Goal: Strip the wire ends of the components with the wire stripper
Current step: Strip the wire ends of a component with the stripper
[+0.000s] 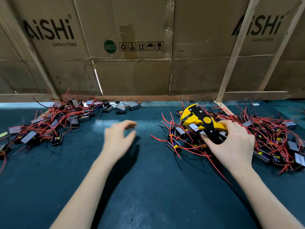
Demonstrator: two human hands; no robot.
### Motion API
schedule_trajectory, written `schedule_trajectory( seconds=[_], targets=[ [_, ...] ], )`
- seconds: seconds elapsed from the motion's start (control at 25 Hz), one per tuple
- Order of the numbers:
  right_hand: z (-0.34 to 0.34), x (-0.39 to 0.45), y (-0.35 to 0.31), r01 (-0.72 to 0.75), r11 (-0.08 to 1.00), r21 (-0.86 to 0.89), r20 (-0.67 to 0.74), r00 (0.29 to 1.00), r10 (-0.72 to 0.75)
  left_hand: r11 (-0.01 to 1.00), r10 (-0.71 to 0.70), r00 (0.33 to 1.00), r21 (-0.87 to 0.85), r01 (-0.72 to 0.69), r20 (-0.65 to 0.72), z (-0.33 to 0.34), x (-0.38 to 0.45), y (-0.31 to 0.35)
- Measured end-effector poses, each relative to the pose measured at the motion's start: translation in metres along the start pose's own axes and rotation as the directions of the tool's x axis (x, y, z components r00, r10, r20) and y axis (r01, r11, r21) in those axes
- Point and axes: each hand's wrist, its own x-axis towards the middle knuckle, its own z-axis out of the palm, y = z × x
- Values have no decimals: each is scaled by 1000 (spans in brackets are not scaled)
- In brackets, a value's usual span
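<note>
Yellow wire stripper (200, 122) gripped by right hand (231, 142).

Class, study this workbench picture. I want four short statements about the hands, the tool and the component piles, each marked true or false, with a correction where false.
1. The right hand grips the yellow-and-black wire stripper. True.
2. The left hand holds a component. False: it hovers over the green mat, holding nothing.
3. Piles of red-wired components lie on both sides, the left pile and the right pile. True.
4. The cardboard boxes behind are blank. False: they read AiSHi Capacitors.
</note>
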Motion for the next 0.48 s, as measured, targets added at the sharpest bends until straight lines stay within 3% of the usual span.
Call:
schedule_trajectory(
  seconds=[0.08,0.12,0.24,0.32,0.4,0.48],
  targets=[
    [-1,0,0,2,1000,4,2,1000,-2,887,-108,955,408,218,-276,-22,6,-36],
    [-1,0,0,5,1000,3,5,1000,-5,805,-190,919,481,347,-345,-31,6,-54],
    [0,-1,0,10,1000,6,23,1000,-11,594,-560,728,421,686,-395,-48,-2,-85],
    [0,-1,0,10,1000,14,32,999,-11,502,-657,636,394,770,-406,-53,-4,-93],
    [1,-1,1,12,1000,13,34,999,-12,512,-619,663,423,747,-421,-54,-3,-93],
    [1,-1,2,5,1000,12,29,1000,-5,611,-519,760,452,650,-391,-49,1,-86]
  ],
)
